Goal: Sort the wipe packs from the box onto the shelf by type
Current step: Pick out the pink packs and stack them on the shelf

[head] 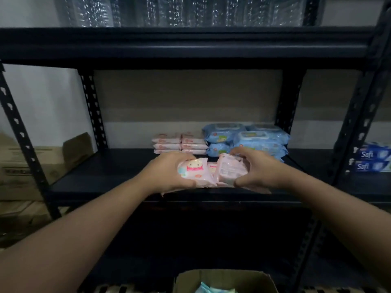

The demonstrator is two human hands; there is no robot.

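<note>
Both bare forearms reach forward and converge toward twelve o'clock. The left hand (169, 174) has fingers curled over, thumb underneath (a clasping grip); the right hand (257, 169) mirrors it at three o'clock.

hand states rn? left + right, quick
Left hand: grips a pink wipe pack, printed face up.
Right hand: grips another pink pack, label side showing.

blue boxes marked "safi" (372, 159) sit stacked at far right; brown cartons (25, 166) stand at left behind the rack.
</note>
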